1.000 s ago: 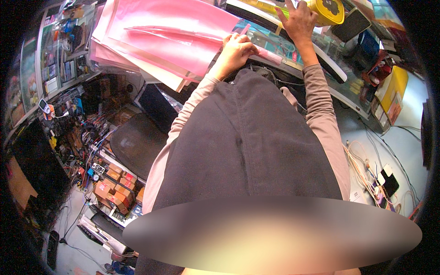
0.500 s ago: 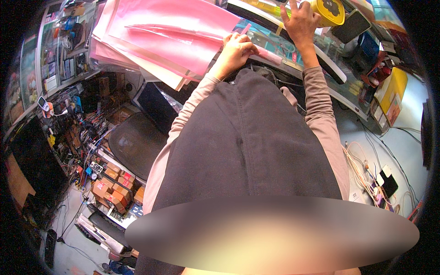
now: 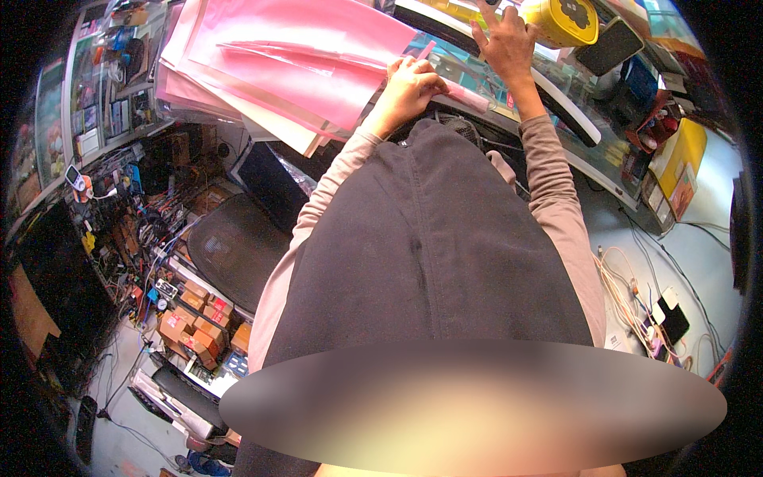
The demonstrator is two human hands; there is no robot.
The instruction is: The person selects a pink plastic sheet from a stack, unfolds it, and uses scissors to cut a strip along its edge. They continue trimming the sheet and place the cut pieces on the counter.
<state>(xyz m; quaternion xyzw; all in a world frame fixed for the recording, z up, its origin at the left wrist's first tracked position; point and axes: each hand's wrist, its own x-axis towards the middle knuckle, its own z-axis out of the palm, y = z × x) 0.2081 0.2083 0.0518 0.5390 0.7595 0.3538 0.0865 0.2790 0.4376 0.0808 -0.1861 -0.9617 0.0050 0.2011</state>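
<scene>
My left hand (image 3: pixel 411 83) is curled into a loose fist, knuckles up, pressing on the near edge of a stack of pink plastic sheets (image 3: pixel 302 56); I cannot tell whether the fingers pinch a sheet. My right hand (image 3: pixel 506 44) lies just to its right and a little farther from me, fingers spread, palm down on the surface (image 3: pixel 556 99). A thin pink strip (image 3: pixel 467 97) runs along the surface edge between the two hands. The pink sheets fan out to the left of my left hand. Just right of my right hand stands a yellow container (image 3: pixel 561 19), with a dark flat device (image 3: pixel 610 46) beyond it. Below my left arm, down on the floor side, sits a black mesh chair (image 3: pixel 230 250).
</scene>
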